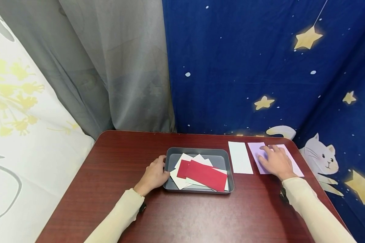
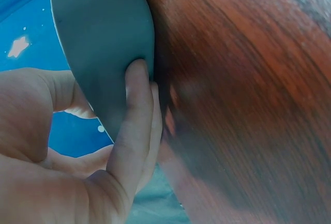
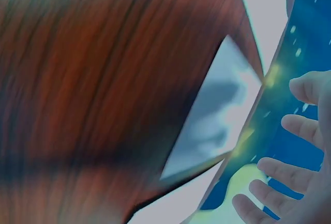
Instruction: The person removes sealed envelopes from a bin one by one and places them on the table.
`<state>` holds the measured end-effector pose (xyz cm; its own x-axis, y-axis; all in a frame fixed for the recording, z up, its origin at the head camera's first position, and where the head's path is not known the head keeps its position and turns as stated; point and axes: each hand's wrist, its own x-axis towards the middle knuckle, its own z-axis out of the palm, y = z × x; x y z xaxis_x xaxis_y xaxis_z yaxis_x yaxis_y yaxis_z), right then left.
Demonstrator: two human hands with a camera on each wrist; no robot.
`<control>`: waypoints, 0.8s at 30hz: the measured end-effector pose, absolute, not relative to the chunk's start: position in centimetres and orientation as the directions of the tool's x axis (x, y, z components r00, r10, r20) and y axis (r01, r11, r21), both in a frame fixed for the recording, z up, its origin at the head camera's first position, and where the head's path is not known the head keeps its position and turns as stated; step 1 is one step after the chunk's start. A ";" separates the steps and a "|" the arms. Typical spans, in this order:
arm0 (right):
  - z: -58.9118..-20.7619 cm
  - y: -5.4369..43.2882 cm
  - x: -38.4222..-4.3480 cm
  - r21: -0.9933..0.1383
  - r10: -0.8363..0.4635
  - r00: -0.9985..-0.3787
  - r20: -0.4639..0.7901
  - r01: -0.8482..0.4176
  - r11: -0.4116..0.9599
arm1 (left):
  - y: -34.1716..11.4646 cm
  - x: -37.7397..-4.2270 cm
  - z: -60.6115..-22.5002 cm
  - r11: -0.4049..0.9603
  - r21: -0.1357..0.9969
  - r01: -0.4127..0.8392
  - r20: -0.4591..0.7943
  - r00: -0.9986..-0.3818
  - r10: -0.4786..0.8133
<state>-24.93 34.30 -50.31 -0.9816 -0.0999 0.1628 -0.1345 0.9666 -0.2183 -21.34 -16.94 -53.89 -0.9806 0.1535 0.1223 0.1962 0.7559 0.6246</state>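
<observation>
My left hand (image 1: 153, 174) holds the left end of a dark grey tray (image 1: 168, 158). In the left wrist view its fingers press the tray's outer wall (image 2: 98, 38) while the thumb reaches over the rim. Several cream-white paper pieces lie in the tray, with red paper rectangles (image 1: 206, 174) on top. To the right, my right hand (image 1: 276, 162) hovers with spread fingers over a purple paper rectangle (image 1: 256, 150) and a paler lilac one (image 1: 294, 166), partly covering both. The right wrist view shows this hand's fingers apart, nothing between them, and its shadow on the middle paper (image 3: 207, 115).
A white paper rectangle (image 1: 241, 158) lies between the tray and the purple paper. All rest near the far edge of a reddish-brown wooden table (image 1: 182, 219). Behind it hang a grey curtain (image 1: 134, 67) and a blue star-patterned curtain (image 1: 225, 67).
</observation>
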 end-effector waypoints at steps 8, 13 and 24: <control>-49.5 29.7 -24.4 -0.172 -0.222 -0.953 0.204 -0.258 0.951 | -16.6 -20.7 -52.4 0.761 0.627 0.169 0.079 -0.985 0.153; -49.0 26.9 -24.1 -0.144 -0.297 -0.923 0.245 -0.338 0.930 | -16.6 -20.5 -52.3 0.744 0.635 0.207 0.123 -0.978 0.167; -47.9 21.2 -23.6 -0.123 -0.435 -0.844 0.315 -0.491 0.862 | -17.1 -21.3 -53.9 0.751 0.618 0.233 0.154 -0.972 0.175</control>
